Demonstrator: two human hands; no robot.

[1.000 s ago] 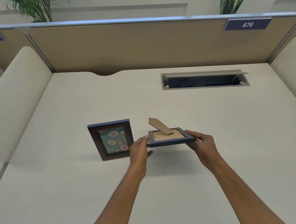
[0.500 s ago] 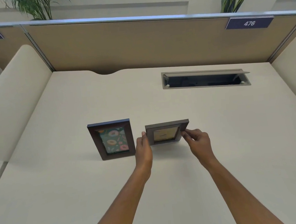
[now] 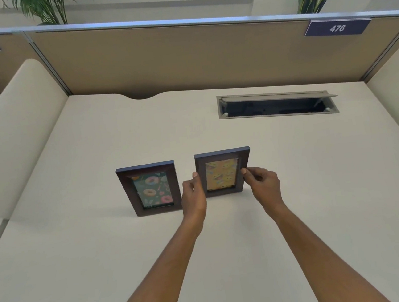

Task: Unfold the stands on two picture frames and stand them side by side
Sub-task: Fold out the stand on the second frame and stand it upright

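Two dark brown picture frames stand upright on the cream desk (image 3: pixel 229 258), facing me. The left frame (image 3: pixel 151 189) shows doughnuts on green and stands alone. The right frame (image 3: pixel 223 172) shows yellow emoji faces. My left hand (image 3: pixel 193 195) grips that frame's left edge and my right hand (image 3: pixel 262 183) pinches its right edge. A narrow gap separates the two frames, partly filled by my left hand. Both stands are hidden behind the frames.
An open cable hatch (image 3: pixel 277 105) is set into the desk at the back right. A tan partition (image 3: pixel 184 59) with a "476" label (image 3: pixel 337 28) closes the back. Cream side panels (image 3: pixel 14 135) flank the desk, and plants rise behind the partition.
The emoji frame was held flat, back side up with its stand unfolded. It has been tipped upright to face me and now stands beside the doughnut frame, still between both hands.
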